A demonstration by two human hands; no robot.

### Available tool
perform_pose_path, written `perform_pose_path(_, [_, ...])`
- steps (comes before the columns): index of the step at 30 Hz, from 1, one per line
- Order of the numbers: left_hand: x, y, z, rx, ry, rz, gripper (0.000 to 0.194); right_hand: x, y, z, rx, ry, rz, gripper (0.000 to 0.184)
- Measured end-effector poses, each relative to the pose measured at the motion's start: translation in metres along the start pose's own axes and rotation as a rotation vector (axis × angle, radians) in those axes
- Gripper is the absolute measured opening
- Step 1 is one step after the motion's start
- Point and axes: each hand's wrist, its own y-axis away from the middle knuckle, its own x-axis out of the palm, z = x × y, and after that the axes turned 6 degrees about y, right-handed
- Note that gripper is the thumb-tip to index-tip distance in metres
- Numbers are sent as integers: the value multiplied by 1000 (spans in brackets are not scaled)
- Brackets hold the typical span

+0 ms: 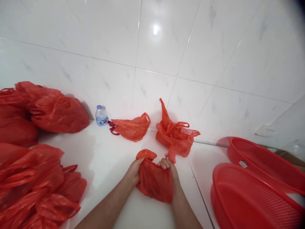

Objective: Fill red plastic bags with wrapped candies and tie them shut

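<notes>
A small red plastic bag (156, 183) hangs between my two hands over the white tabletop (107, 168). My left hand (137, 170) is closed on its upper left edge, the thumb on top. With curled fingers, my right hand (166, 167) grips the upper right edge. The lower part of the bag bulges toward me; its contents cannot be made out. Just beyond my right hand stands an open red plastic bag (176, 136) with its handles sticking up. A flatter red bag (133, 127) lies to its left, near the wall.
Several full red bags (59, 111) are heaped at the left. A small water bottle (101, 116) with a blue cap stands against the tiled wall (114, 79). Two red plastic baskets (238, 190) sit at the right, with a cardboard box (288, 160) behind them.
</notes>
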Motion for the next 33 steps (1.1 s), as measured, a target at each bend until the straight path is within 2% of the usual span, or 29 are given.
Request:
perform_pose_path(3, [-8,-4,0,7,59,-1,26,3,-3,0,-10,-7,82,19])
perform_pose_path(6, [-10,-5,0,31,73,15,34,7,-3,0,-16,55,179,56])
perform_pose_path(8, [-10,-6,0,37,62,14,38,9,-2,-1,34,84,193,72])
perform_pose_path(10, [-10,-6,1,53,41,4,38,10,-2,-3,87,133,156,65])
perform_pose_path(12, [-9,-6,2,95,15,-17,35,11,-3,-5,96,207,114,46])
perform_pose_path(16, [0,-3,4,202,-53,-34,19,24,-3,0,-6,340,78,44])
perform_pose_path(19, [9,3,5,205,-135,12,12,31,2,7,-114,472,96,29])
perform_pose_path(21, [14,6,6,210,-256,65,11,28,3,8,-131,568,78,23])
perform_pose_path(23, [16,9,7,251,-397,107,14,19,1,6,-78,625,-8,25])
perform_pose_path(26, [16,11,10,300,-498,135,31,4,-6,-2,-18,631,-160,46])
perform_pose_path(30, [14,13,13,328,-540,71,74,-1,-14,-8,-57,627,-227,34])
perform_pose_path(31, [14,12,14,342,-523,52,75,1,-14,-9,-64,634,-222,31])
perform_pose_path(33, [12,10,16,342,-443,40,56,3,-12,-10,-71,657,-196,31])
